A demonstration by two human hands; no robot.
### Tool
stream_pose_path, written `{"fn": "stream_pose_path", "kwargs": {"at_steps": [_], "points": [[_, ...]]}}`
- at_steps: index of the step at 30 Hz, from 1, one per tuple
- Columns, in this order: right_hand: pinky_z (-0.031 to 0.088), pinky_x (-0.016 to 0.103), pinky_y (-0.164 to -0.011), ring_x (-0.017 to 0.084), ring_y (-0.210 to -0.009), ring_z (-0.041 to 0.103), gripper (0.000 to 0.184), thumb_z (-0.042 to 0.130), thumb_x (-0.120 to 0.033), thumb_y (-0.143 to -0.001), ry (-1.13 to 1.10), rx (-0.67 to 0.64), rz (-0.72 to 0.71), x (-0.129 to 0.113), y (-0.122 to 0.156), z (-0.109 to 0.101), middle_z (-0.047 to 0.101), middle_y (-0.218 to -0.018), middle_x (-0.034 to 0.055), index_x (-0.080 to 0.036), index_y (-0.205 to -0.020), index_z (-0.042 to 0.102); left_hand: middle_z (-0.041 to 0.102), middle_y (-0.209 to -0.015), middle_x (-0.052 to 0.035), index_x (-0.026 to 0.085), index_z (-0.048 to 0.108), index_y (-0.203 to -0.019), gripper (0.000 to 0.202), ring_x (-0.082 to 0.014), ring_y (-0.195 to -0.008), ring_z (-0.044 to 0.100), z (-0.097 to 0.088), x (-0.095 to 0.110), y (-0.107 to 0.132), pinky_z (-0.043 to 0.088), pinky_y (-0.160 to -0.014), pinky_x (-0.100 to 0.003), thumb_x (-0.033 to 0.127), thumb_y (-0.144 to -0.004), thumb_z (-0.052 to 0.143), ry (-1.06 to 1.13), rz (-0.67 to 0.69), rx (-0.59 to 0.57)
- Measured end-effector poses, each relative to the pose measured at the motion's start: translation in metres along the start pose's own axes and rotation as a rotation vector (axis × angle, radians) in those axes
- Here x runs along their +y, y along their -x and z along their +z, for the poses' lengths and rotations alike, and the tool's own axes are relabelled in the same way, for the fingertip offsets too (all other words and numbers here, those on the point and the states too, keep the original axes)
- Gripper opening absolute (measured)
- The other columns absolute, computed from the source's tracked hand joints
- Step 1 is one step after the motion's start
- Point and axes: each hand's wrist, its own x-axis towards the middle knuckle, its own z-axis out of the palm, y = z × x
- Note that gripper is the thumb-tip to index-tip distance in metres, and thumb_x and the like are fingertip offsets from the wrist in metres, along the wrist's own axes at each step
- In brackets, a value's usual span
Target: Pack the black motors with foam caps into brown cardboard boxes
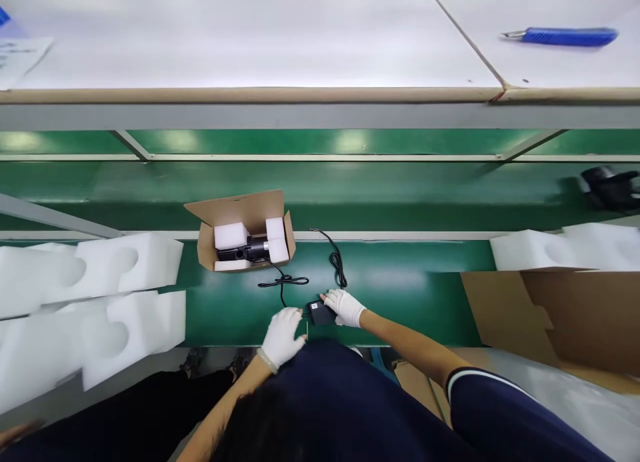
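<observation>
A small black power adapter (320,313) lies on the green belt (410,295) close to the near edge. My right hand (345,307), in a white glove, grips its right end with curled fingers. My left hand (283,335), also gloved, presses against its left side, fingers bent. Black cables run from the adapter: one tied bundle (283,282) and a second loop (339,262). Behind them stands an open cardboard box (245,212) holding white foam blocks and a black device (253,250).
Stacks of white foam inserts (90,302) lie at the left, with more foam (565,249) over flat cardboard (560,315) at the right. A blue utility knife (565,37) rests on the white table beyond. A black object (610,185) sits on the far belt.
</observation>
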Motion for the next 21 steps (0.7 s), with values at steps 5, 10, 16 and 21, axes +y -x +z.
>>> {"fn": "stream_pose_path", "kwargs": {"at_steps": [5, 10, 16, 21], "points": [[0.043, 0.037, -0.076, 0.026, -0.083, 0.060, 0.044, 0.056, -0.021, -0.077, -0.012, 0.031, -0.017, -0.004, -0.009, 0.000, 0.062, -0.099, 0.0151, -0.008, -0.119, 0.057, 0.027, -0.150, -0.0222, 0.007, 0.023, -0.144, 0.103, -0.0394, -0.136, 0.024, 0.034, 0.031, -0.052, 0.022, -0.111, -0.052, 0.038, -0.060, 0.072, -0.122, 0.019, -0.300], [0.044, 0.039, -0.078, 0.030, -0.100, 0.057, 0.032, 0.059, -0.018, -0.079, 0.127, 0.028, -0.023, 0.013, -0.016, -0.013, 0.057, -0.118, 0.0189, -0.014, -0.110, 0.063, 0.037, -0.142, -0.0238, 0.008, 0.029, -0.142, 0.093, -0.0383, -0.131, 0.032, 0.055, 0.049, -0.072, 0.025, -0.109, -0.051, 0.019, -0.059, 0.070, -0.146, 0.047, -0.361], [0.046, 0.041, -0.076, 0.033, -0.105, 0.056, 0.033, 0.063, -0.012, -0.075, 0.186, -0.018, 0.040, 0.042, 0.005, -0.013, 0.054, -0.129, 0.0170, -0.019, -0.107, 0.067, 0.051, -0.121, -0.0208, 0.010, 0.048, -0.124, 0.071, -0.0365, -0.113, 0.050, 0.050, 0.061, -0.067, 0.043, -0.092, -0.047, 0.026, -0.058, 0.071, -0.053, -0.012, -0.357], [0.049, 0.036, -0.079, 0.026, -0.096, 0.062, 0.025, 0.067, -0.021, -0.075, 0.008, 0.125, 0.103, 0.023, 0.024, -0.028, 0.059, -0.122, 0.0131, -0.019, -0.100, 0.067, 0.054, -0.111, -0.0114, 0.015, 0.051, -0.114, 0.070, -0.0257, -0.098, 0.055, -0.001, 0.036, -0.033, 0.046, -0.085, -0.037, 0.045, -0.055, 0.076, 0.577, -0.025, -0.290]]}}
